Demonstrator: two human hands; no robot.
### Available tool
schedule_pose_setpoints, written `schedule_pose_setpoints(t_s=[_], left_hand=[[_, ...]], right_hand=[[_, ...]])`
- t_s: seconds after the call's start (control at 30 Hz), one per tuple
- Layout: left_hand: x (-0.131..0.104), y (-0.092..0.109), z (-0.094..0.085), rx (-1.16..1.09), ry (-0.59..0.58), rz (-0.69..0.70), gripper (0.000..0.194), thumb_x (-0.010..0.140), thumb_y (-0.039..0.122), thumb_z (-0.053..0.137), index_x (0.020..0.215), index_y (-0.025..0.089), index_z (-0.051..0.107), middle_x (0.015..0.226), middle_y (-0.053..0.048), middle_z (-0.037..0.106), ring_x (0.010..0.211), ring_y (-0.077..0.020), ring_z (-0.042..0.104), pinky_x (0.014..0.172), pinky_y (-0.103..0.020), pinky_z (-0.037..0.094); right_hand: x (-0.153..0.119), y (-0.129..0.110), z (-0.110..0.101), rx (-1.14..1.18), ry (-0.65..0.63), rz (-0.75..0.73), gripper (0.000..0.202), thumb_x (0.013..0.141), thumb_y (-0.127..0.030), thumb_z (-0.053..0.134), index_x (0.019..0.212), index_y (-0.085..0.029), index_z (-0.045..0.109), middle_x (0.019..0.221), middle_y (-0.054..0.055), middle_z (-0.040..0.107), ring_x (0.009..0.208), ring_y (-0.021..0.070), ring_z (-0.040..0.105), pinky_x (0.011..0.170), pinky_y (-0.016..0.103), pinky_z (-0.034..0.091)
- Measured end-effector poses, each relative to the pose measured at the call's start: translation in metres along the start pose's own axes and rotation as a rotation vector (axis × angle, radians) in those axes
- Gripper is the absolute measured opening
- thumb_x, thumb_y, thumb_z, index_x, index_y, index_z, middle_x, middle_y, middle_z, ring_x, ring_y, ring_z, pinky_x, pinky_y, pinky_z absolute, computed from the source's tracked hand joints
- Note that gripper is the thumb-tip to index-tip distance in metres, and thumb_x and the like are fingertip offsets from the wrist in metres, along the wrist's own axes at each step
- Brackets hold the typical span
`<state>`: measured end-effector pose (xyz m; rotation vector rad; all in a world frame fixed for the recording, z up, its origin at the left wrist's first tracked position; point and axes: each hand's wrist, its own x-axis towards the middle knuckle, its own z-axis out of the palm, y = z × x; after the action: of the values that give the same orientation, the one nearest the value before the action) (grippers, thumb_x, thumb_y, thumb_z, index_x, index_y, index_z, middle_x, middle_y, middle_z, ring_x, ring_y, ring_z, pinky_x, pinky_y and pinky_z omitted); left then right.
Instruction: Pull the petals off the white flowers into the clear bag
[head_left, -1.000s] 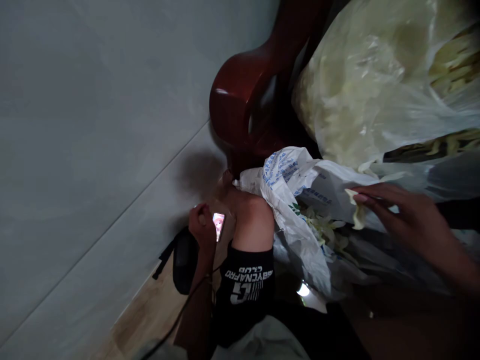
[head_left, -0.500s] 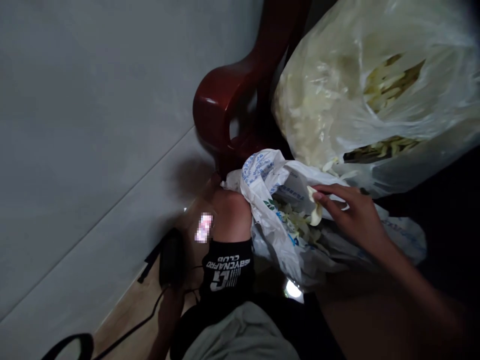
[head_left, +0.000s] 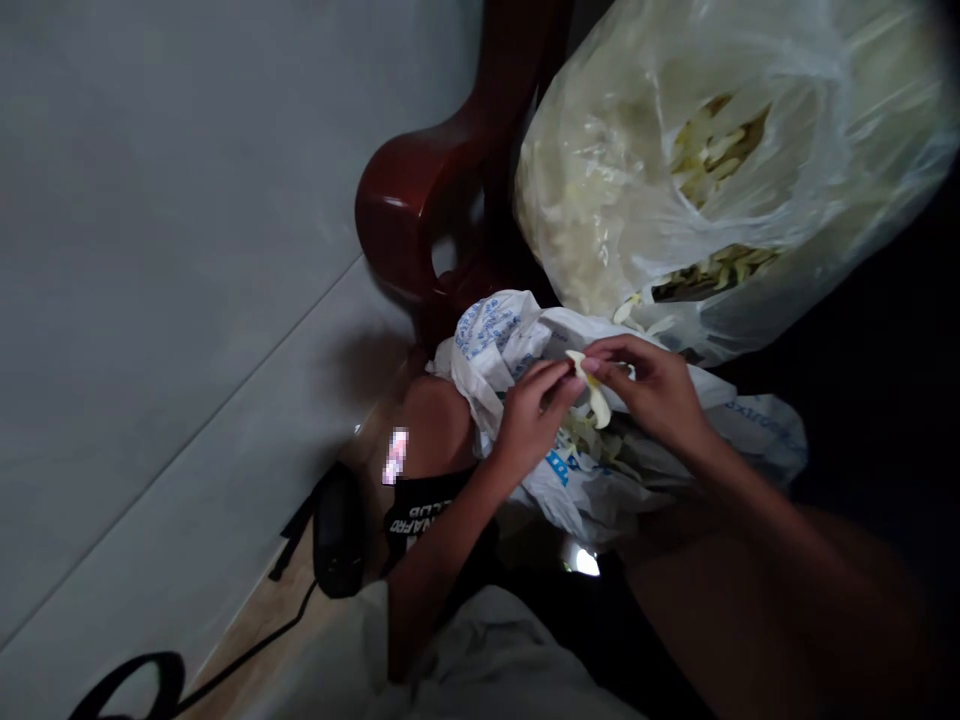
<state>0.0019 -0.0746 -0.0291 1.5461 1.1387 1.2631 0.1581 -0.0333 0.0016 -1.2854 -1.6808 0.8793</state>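
Between my two hands is a pale cream, curved petal-like piece (head_left: 599, 408); I cannot tell its exact kind. My right hand (head_left: 649, 390) pinches it near its upper end with thumb and fingertips. My left hand (head_left: 534, 412) is closed too, its thumb and fingertips meeting at the same end of the piece. Both hands are over the mouth of a white plastic bag (head_left: 491, 335) with blue print. Inside that bag lie several pale greenish-white pieces (head_left: 596, 440), partly hidden by the hands.
A large translucent bag (head_left: 585, 200) full of similar pale pieces stands at the upper right, torn in places. A dark red wooden armrest (head_left: 405, 190) curves beside the grey wall (head_left: 187, 200). On the floor at left are a black device (head_left: 339, 530) and a cord (head_left: 247, 660).
My left hand has come up from the lower left to meet the right hand at the pale piece. My right hand still holds it. The view has shifted slightly right.
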Motion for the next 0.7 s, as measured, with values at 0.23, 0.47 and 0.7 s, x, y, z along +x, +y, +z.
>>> schedule_pose_setpoints(t_s=[0.23,0.47,0.7], left_hand=[[0.076,-0.036,0.029,-0.398,-0.056,-0.109,0.026,0.077,0.039,0.063,0.081,0.013,0.066,0.072,0.0,0.061,0.067,-0.0104,0.056,0.065,-0.022,0.046],[0.06,-0.044,0.024,-0.581,-0.106,-0.267,0.032,0.08,0.045,0.057,0.073,0.014,0.061,0.064,0.002,0.055,0.059,-0.0079,0.054,0.06,-0.02,0.047],[0.054,-0.042,0.024,-0.51,-0.11,-0.231,0.032,0.081,0.044,0.055,0.088,0.015,0.066,0.081,-0.003,0.066,0.073,-0.0152,0.065,0.073,-0.031,0.055]], right_hand=[[0.014,0.021,-0.005,-0.126,0.148,-0.126,0.023,0.082,-0.034,0.058,0.101,-0.022,0.066,0.096,0.004,0.068,0.087,0.0185,0.062,0.08,0.033,0.048],[0.008,0.017,-0.003,-0.492,0.125,-0.269,0.02,0.077,-0.035,0.065,0.091,-0.02,0.067,0.086,0.005,0.065,0.086,0.022,0.059,0.078,0.036,0.044],[0.011,0.018,-0.011,-0.305,-0.002,-0.256,0.016,0.08,-0.031,0.063,0.09,-0.021,0.069,0.087,0.004,0.067,0.08,0.0174,0.063,0.071,0.03,0.048]])
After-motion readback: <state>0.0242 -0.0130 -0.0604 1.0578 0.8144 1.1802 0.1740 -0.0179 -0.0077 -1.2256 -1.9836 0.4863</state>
